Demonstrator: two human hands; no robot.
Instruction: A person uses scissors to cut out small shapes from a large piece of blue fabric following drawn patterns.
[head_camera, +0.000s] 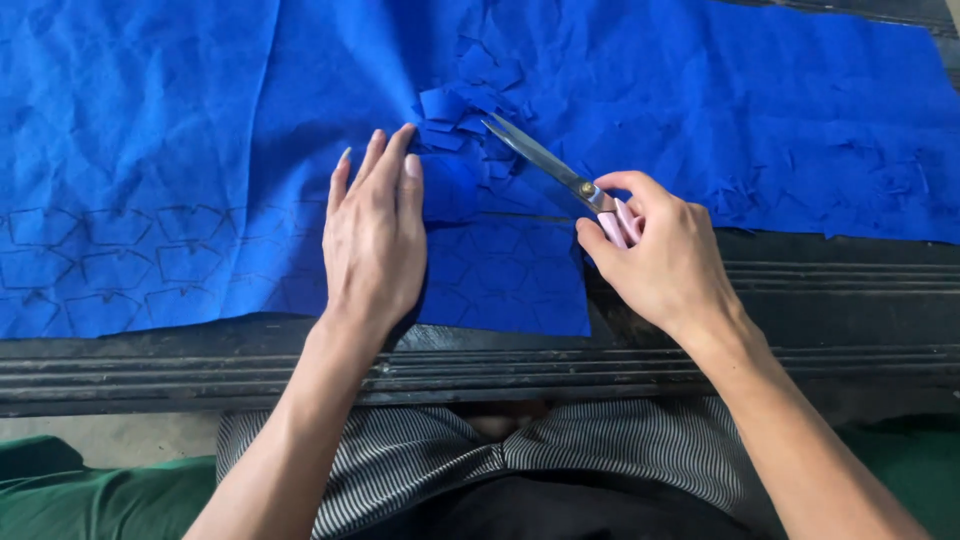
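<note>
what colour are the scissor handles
Pale pink, on the scissors held in the right hand; head view.

Blue fabric (180, 120): I am seeing it running off the top, left and right edges, so its full extent is staying unknown to me.
Fabric under my left hand (372, 235): the palm is covering it, and the drawn outlines there are staying hidden.
Scissors (560, 172): my right hand (665, 260) is wrapping the pink handles, so only a sliver is showing; the blade tips are lying among cut scraps (465, 110) and I cannot tell whether they are parting.
Outlines at far left: too faint for me to read their exact shape.
Desk (840, 300): fabric is hiding most of its top.
Forearms: the bottom edge is cutting them off.
</note>
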